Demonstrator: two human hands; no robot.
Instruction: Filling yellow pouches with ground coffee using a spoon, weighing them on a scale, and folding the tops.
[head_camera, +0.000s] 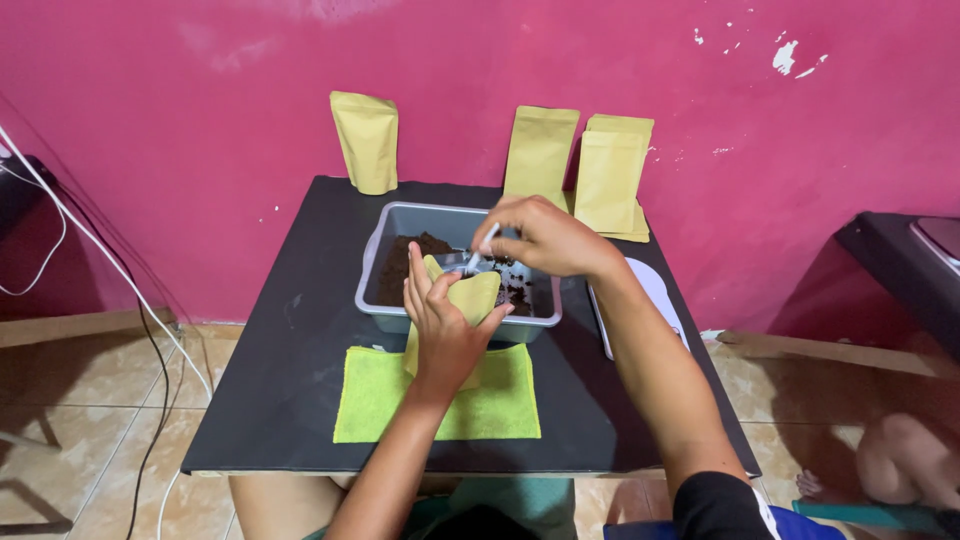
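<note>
tan pouch (366, 141) standing back-left | tan pouches (580, 165) leaning on wall | held pouch (468, 300)

The scene is evenly and fairly brightly lit by soft indoor light, colours saturated — the pink wall (200, 120) glows strongly. Shadows are faint: a soft one lies under the grey tray (385, 240) on the matte black table (290, 380), and the yellow pouches (365, 140) cast dim shadows on the wall. A weak sheen shows on the tiled floor (80, 470) at the left. The right hand (545, 238) is slightly smeared by motion — the left hand (445, 325) is sharper. Wide-angle stretch bends the frame edges, and the lower corners look soft.
</note>
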